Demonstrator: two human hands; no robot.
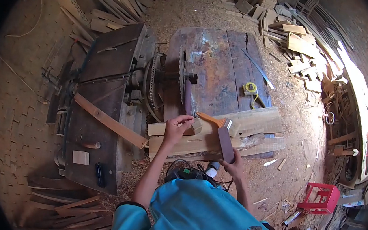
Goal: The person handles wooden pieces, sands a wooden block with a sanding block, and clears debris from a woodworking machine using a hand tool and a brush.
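My right hand (233, 167) is closed around the lower end of a long, flat purple-brown sanding block (225, 144), held tilted over the planks. My left hand (178, 128) has its fingertips pinched together near a small wooden block (196, 127); what they hold, if anything, is too small to make out. Beside those fingertips is a paintbrush (211, 118) with an orange handle, its metal band and pale bristles pointing right. Two rough-edged planks (261, 121) lie side by side under both hands, across the front of the worn wooden table (213, 82).
A toothed saw blade (181, 75) stands upright just beyond my left hand, beside a purple roller (188, 97). A yellow tape measure (250, 88) and a metal ruler (259, 70) lie on the table. At right are a red stool (319, 199) and heaped offcuts (303, 44).
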